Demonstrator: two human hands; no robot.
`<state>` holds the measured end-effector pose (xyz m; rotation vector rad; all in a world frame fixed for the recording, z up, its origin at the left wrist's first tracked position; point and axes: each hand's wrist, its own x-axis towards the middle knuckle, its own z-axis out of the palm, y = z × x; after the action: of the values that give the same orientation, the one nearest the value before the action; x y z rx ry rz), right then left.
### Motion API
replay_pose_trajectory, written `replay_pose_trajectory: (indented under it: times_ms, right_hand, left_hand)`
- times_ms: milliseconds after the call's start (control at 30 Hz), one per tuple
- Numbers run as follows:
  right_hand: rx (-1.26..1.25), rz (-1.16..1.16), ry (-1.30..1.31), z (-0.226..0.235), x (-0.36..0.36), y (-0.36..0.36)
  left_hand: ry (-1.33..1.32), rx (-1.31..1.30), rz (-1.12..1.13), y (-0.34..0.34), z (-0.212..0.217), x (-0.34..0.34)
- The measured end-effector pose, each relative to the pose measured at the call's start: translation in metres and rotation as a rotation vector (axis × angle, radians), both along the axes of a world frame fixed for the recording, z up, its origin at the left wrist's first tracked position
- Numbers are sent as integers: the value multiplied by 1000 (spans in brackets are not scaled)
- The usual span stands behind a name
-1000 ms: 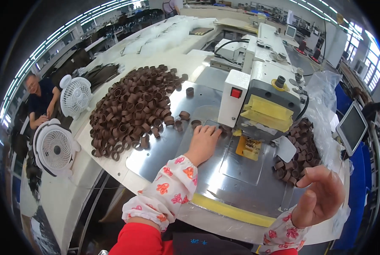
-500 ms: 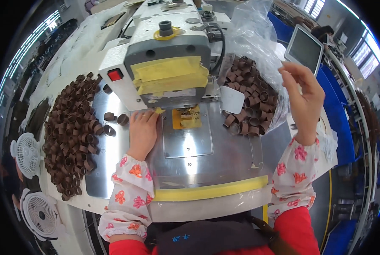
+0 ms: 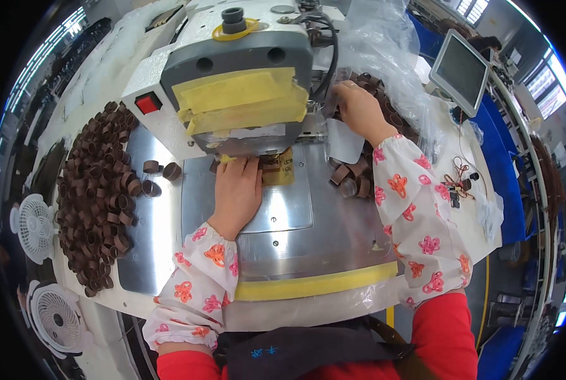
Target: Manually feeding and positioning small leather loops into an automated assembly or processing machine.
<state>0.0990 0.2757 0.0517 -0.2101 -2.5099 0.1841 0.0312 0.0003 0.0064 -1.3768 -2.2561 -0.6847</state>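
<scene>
My left hand [image 3: 237, 193] lies palm down on the metal work plate [image 3: 289, 215], fingers stretched out under the sewing machine's head [image 3: 232, 95]. Its fingertips reach the needle area, beside a small yellow-taped fixture [image 3: 278, 172], and are partly hidden. A bit of brown shows beside them; I cannot tell whether they touch it. At the machine's right side, my right hand [image 3: 362, 111] has its fingers curled; whatever they hold, if anything, is hidden. Brown ring-shaped loops [image 3: 356, 170] lie below and behind that hand, beside a white flap [image 3: 345, 140].
A large pile of brown loops [image 3: 96, 196] covers the left of the table, with a few loose loops [image 3: 171, 171] on the plate. Clear plastic bagging [image 3: 381, 47] lies at the back right. A screen [image 3: 460, 73] stands farther right. Two white fans [image 3: 58, 316] sit at left.
My right hand has moved left and away from me, from above the right side to the machine's side. My left hand has shifted right toward the needle area. The view has shifted slightly.
</scene>
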Motion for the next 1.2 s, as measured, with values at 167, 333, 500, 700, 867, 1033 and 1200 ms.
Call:
replay_pose_trajectory:
  times_ms: [167,333,500,700,867,1033,1200]
  right_hand:
    - [39,-59,-187,-4,-4,9]
    - [-88,-63,-48,19,27,-15]
    - [-1169,314,-70,-8,57,-102]
    - [-1484,345,-109,-31,41,-129]
    - [-1242,272,-39,-44,30,-152]
    - [-991,251,104,-66,44,-141]
    - [-1189,255,33,-53,48,-144]
  left_hand:
    - [78,2,-2,-4,2,-17]
    - [48,9,-93,-6,-1,-20]
    - [-34,30,-110,-7,-5,-18]
    - [-374,235,-246,5,1,-2]
    - [-636,124,-240,-20,24,-8]
    - [-583,149,-392,-8,-8,-7]
    - [-414,188,-404,-1,-18,-4]
